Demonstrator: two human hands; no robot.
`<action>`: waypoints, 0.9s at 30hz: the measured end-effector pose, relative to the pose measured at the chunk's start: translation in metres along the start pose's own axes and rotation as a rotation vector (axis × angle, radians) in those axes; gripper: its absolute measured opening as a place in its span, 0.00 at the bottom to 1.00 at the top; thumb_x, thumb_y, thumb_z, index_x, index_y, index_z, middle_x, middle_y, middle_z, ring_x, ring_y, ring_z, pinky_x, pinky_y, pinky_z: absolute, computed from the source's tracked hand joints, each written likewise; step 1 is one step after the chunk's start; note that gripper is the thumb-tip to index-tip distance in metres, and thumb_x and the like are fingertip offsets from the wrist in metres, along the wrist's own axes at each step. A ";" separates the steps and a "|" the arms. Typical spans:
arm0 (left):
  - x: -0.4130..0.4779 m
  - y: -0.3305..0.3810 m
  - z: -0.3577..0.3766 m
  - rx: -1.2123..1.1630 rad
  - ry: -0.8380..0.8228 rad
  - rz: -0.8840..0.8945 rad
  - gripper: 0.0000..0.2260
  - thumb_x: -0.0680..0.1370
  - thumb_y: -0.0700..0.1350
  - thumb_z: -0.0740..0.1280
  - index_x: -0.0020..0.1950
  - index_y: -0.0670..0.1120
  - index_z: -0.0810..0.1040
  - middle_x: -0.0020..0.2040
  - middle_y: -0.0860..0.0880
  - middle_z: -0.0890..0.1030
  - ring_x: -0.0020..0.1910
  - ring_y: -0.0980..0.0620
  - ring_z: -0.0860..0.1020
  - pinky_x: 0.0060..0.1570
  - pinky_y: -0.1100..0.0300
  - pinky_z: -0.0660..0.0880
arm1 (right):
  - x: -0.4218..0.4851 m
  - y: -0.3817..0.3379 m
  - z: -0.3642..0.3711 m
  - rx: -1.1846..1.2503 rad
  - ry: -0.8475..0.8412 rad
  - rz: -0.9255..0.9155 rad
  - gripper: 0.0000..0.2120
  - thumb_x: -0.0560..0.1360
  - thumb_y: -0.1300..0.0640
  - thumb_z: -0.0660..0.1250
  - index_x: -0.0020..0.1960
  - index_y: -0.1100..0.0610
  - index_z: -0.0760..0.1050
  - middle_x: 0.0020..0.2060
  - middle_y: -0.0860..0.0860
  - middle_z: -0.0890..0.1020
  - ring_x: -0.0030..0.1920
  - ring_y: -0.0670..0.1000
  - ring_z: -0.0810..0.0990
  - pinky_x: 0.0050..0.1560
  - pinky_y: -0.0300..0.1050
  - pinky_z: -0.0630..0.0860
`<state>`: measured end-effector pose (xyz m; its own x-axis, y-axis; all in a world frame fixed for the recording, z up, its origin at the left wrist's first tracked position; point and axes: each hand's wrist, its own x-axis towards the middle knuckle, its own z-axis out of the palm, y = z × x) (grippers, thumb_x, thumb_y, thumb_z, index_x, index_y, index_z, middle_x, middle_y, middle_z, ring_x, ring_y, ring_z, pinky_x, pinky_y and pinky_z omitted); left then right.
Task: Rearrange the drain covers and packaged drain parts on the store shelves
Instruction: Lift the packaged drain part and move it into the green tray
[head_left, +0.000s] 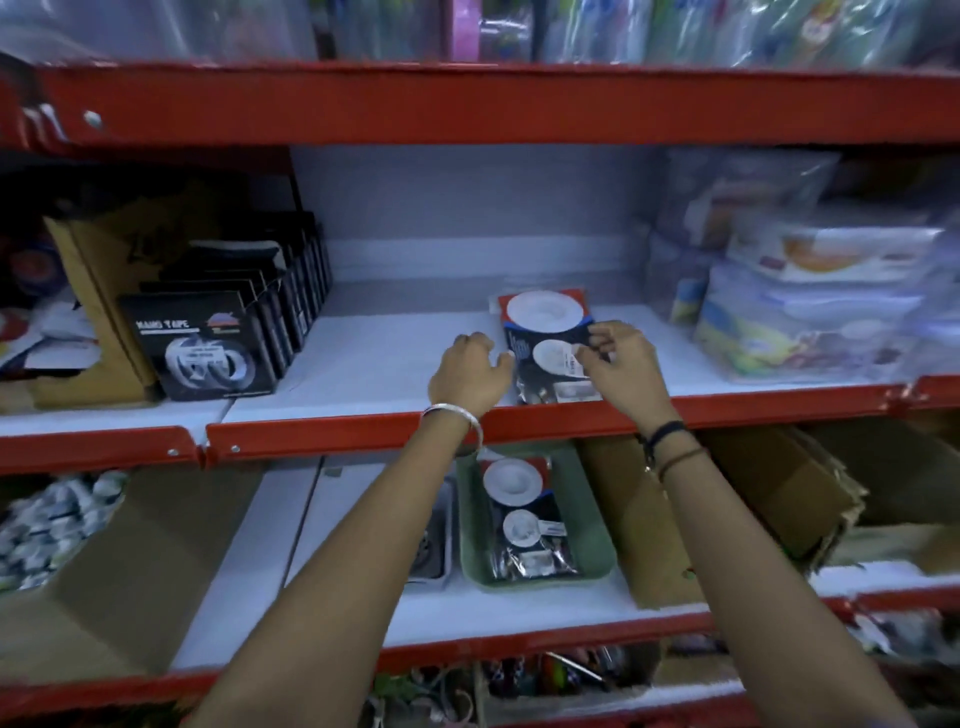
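Observation:
A packaged drain part (546, 332), dark card with two white round pieces under clear plastic, lies flat on the white middle shelf (374, 364). My left hand (470, 371) rests at its left edge, fingers curled and touching the pack. My right hand (621, 364) lies over its right side, fingertips pinching the pack's edge near the small white label. A second, matching pack (522, 512) lies in a green tray (597, 540) on the shelf below, between my forearms. A metal drain cover (431, 545) shows partly beside that tray.
A cardboard box of black nano tape packs (208, 338) stands at the left of the middle shelf. Bagged plastic containers (810, 301) are stacked at the right. Brown cardboard boxes (779, 493) fill the lower shelf's right side. Red shelf lips (467, 104) run across.

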<state>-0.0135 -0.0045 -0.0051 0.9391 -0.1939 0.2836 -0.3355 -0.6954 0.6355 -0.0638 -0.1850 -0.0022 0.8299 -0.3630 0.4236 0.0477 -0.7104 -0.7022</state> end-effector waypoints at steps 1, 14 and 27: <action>0.006 0.007 0.006 0.001 -0.093 -0.093 0.21 0.77 0.53 0.61 0.60 0.38 0.75 0.62 0.37 0.74 0.61 0.37 0.74 0.58 0.47 0.73 | 0.008 0.008 -0.001 -0.126 -0.011 0.067 0.20 0.72 0.53 0.69 0.60 0.62 0.74 0.57 0.63 0.77 0.58 0.63 0.76 0.61 0.56 0.73; 0.015 0.051 0.033 -0.143 0.068 -0.336 0.13 0.77 0.42 0.62 0.57 0.36 0.74 0.61 0.35 0.75 0.58 0.37 0.74 0.49 0.54 0.71 | 0.043 0.024 -0.002 0.060 -0.041 0.215 0.20 0.77 0.50 0.62 0.57 0.67 0.69 0.55 0.64 0.78 0.56 0.64 0.77 0.49 0.50 0.72; -0.170 -0.003 0.049 -0.456 0.028 -0.198 0.16 0.73 0.37 0.70 0.34 0.46 0.63 0.31 0.46 0.68 0.32 0.51 0.67 0.35 0.60 0.67 | -0.140 0.059 -0.022 0.145 0.062 -0.005 0.17 0.76 0.42 0.62 0.47 0.55 0.62 0.32 0.50 0.74 0.30 0.50 0.72 0.32 0.49 0.67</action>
<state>-0.1682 -0.0029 -0.0903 0.9878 -0.0661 0.1410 -0.1552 -0.3419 0.9269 -0.1890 -0.1896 -0.0909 0.7939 -0.3991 0.4588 0.1354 -0.6195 -0.7732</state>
